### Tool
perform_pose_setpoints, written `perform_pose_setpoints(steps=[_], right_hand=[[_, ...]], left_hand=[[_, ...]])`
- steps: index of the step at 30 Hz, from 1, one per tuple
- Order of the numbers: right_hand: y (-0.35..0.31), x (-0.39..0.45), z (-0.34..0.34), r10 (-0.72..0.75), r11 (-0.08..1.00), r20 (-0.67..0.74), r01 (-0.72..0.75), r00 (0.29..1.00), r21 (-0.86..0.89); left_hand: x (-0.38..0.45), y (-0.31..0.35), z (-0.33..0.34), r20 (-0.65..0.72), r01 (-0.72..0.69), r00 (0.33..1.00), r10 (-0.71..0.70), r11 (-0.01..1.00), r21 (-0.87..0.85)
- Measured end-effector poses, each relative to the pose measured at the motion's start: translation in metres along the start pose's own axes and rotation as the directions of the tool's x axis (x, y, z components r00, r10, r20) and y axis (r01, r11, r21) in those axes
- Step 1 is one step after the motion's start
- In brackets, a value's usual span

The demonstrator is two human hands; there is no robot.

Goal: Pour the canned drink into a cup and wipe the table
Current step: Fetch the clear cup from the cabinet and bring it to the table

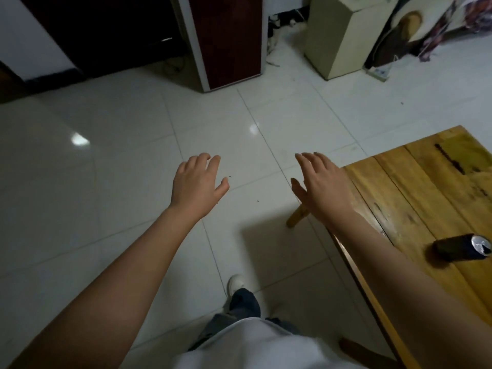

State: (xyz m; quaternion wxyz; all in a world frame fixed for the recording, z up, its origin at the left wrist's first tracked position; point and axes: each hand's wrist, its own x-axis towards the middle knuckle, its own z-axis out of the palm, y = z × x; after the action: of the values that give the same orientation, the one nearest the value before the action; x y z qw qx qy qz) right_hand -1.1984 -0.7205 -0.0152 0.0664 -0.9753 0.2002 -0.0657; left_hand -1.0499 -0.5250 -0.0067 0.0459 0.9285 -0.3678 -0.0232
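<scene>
**Both hands empty, can standing on the table**

The wooden table sits at the right side of the view, its planks yellow-brown with dark streaks along the grain. On it, toward the near end and close to the right edge of the picture, stands the dark can, its silver top showing (whether the tab has been pulled cannot be told from here).

The right hand hangs palm down with fingers spread loosely, holding nothing; it is over the table's far left corner, partly past the edge and above the floor. Its forearm runs back along the table's left edge, well apart from the can.

The left hand is out to the left of the table, over the white tiled floor, also palm down, fingers slightly curled and empty.

Off the table's near left edge, a white shirt and dark trousers show, with one white shoe on the tiles. Beyond the table's far end stand a dark red cabinet and a cream-coloured box-like unit.
</scene>
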Motion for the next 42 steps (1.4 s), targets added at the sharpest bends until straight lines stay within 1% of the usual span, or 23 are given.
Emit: perform_pose_setpoints(steps=[4,7,14,20,27,33,42], right_hand=[[-0.014,0.029,0.006,-0.027,1.0,0.039,0.027,0.999,-0.006],[-0.019,0.049,0.01,-0.013,1.0,0.057,0.014,0.998,-0.005],[-0.015,0.094,0.015,0.021,1.0,0.034,-0.021,0.999,-0.009],[0.005,0.151,0.023,0.052,0.999,0.019,-0.052,0.998,-0.006],[0.045,0.251,0.031,0.054,0.999,0.011,-0.054,0.998,-0.003],[0.082,0.352,0.025,0.048,0.999,0.006,-0.048,0.999,0.006],[0.123,0.482,0.026,0.095,0.995,0.035,-0.095,0.995,0.011]], left_hand=[[0.017,-0.024,-0.002,0.004,0.028,1.0,-0.028,1.0,-0.005],[0.035,-0.038,-0.001,0.019,0.038,0.999,-0.038,0.999,-0.006],[0.091,-0.056,-0.006,0.005,0.021,1.0,-0.021,1.0,-0.014],[0.156,-0.061,-0.001,0.024,-0.001,1.0,0.001,1.0,0.002],[0.266,-0.063,0.001,0.069,-0.002,0.998,-0.001,0.999,0.048],[0.371,-0.056,-0.009,0.039,0.012,0.999,-0.014,0.999,0.033],[0.517,-0.061,-0.016,0.009,-0.039,0.999,0.039,0.999,0.014]])
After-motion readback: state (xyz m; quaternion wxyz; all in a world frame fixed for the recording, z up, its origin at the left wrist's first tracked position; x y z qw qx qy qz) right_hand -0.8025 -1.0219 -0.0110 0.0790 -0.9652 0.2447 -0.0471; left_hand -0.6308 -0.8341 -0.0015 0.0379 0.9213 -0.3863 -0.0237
